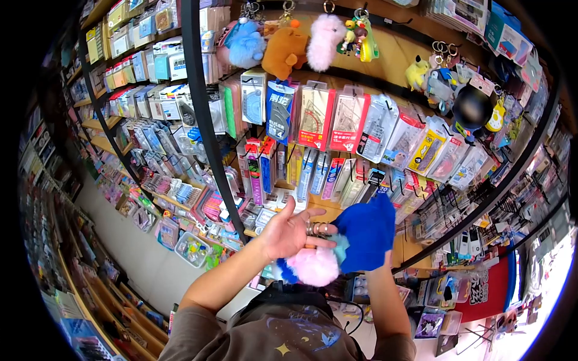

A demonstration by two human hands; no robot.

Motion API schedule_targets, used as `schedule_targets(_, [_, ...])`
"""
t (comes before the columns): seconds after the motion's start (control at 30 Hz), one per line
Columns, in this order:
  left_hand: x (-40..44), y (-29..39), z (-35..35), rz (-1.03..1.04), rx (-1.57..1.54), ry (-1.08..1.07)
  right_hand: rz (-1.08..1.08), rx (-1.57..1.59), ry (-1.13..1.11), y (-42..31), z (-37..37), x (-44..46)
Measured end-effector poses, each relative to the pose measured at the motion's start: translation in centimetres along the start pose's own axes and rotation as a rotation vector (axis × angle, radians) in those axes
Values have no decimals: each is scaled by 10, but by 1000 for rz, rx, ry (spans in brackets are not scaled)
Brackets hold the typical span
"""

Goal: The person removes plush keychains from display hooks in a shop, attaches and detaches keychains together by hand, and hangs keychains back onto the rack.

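In front of the rack, my left hand (286,231) is turned palm outward, thumb raised. Metal key rings (319,228) sit at its fingers, and fluffy keychains hang below them. A pink plush keychain (314,266) is the largest of these, with a dark blue one (286,272) beside it and a pale teal one (341,248) partly behind the cloth. My right hand (388,260) holds a bright blue cloth (366,233), which covers nearly all of its fingers. The cloth is close beside the keychains.
Plush keychains hang from hooks above, including a brown one (285,51) and a pink one (326,42). Packaged rulers (280,111) and drawing sets (316,115) hang below them. A black post (208,114) stands left of my hands. A clear bin (192,249) is on the floor.
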State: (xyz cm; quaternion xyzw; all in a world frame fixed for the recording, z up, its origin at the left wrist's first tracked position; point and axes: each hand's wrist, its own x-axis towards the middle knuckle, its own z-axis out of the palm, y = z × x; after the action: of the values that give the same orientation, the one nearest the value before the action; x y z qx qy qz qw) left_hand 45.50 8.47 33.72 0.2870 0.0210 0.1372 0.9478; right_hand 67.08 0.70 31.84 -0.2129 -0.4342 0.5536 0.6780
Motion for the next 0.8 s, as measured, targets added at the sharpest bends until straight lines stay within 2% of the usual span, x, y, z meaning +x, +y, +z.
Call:
schedule_targets(0.07, [2,7,-4,-40,196,155,-83,-436,-53,-16,-12,0])
schedule_targets(0.1, [5,14,-15,-79,207,100,-78,-619,47,-13,-19,-12])
schedule_targets(0.17, [11,24,-17,-235,613,226,125,-135,538,3,-53,-37])
schedule_targets(0.2, [13,29,-17,-313,816,287,51,-636,534,16,-95,-56])
schedule_targets(0.23, [21,31,-39,-429,984,299,182,-818,554,30,-120,-75])
schedule_targets(0.33, [26,41,-45,-682,1630,51,630,-1104,587,91,-183,-158])
schedule_targets(0.37, [27,42,-55,-733,1798,-44,802,-1367,548,105,-189,-183])
schedule_targets(0.4, [25,40,-94,-746,1896,-134,1076,-1276,484,118,-203,-207])
schedule_targets(0.43, [20,40,-124,-760,1993,-227,1139,-1282,464,129,-210,-230])
schedule_targets(0.53, [2,49,-156,-763,2168,33,1373,-1410,365,152,-219,-283])
schedule_targets(0.6, [-12,59,-150,-653,2108,77,1303,-1504,257,158,-231,-304])
schedule_targets(0.67, [-18,68,-138,-594,1985,120,1125,-1457,305,157,-238,-309])
schedule_targets(0.7, [-7,72,-69,-829,1858,340,1023,-1426,300,146,-236,-300])
schedule_targets(0.8, [-16,75,-84,-652,2113,141,619,-1385,402,97,-232,-248])
